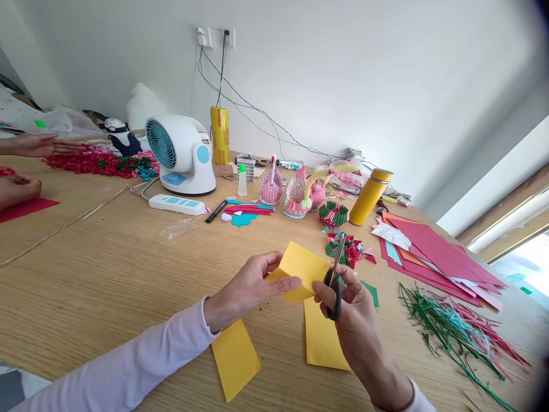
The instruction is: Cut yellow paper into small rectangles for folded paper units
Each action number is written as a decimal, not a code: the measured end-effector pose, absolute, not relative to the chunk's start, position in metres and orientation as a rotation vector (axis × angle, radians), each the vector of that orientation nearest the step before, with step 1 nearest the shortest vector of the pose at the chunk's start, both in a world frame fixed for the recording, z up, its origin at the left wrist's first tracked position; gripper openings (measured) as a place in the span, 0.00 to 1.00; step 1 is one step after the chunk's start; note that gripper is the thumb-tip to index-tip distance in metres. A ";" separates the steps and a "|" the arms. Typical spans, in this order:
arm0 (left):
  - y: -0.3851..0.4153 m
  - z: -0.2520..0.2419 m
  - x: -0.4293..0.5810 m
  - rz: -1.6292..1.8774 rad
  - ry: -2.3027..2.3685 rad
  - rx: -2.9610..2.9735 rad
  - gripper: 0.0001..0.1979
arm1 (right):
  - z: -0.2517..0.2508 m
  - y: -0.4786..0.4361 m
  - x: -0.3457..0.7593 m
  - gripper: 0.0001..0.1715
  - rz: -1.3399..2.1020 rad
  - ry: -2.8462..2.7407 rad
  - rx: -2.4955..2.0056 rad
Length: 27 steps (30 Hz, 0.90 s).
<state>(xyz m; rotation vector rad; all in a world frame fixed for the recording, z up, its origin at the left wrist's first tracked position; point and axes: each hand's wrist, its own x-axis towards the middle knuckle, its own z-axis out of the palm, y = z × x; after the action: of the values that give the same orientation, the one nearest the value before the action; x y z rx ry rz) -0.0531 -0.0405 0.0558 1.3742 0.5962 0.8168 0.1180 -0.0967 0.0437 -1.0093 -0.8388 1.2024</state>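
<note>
So the folded yellow paper [302, 266] is up off the wooden table [128, 280], right between the two hands. Left hand [251, 281] has its left end pinched, thumb over the near side. Right hand [355, 303] is doing double duty: it's hanging onto the black-handled scissors [336, 271] and its fingertips look like they're nipping the paper's right end too.

Key thing is the angle: the paper lies left of the right-hand grip, long axis running roughly left to right, dipping a bit toward the right. The scissors go more or less crosswise to it, tips aimed up and to the far side, blades looking together, just beside the right edge. Can't tell if they touch. Right hand's obviously nearer that end. Two loose yellow sheets lie below, one near each forearm.
</note>
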 end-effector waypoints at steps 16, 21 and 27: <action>-0.043 0.058 -0.057 0.932 0.744 1.038 0.19 | 0.049 -0.121 0.134 0.18 1.270 -1.258 -1.172; -0.042 0.055 -0.061 0.876 0.658 1.065 0.18 | 0.049 -0.139 0.153 0.21 1.299 -1.675 -1.315; -0.042 0.053 -0.062 0.816 0.666 1.061 0.18 | 0.038 -0.142 0.160 0.21 1.234 -1.741 -1.460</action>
<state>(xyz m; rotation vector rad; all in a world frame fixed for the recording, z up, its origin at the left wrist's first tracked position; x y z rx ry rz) -0.0615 -0.0422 0.0531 1.0609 0.6655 0.8161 0.1603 -0.1420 0.0377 -1.4602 -1.7410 1.2338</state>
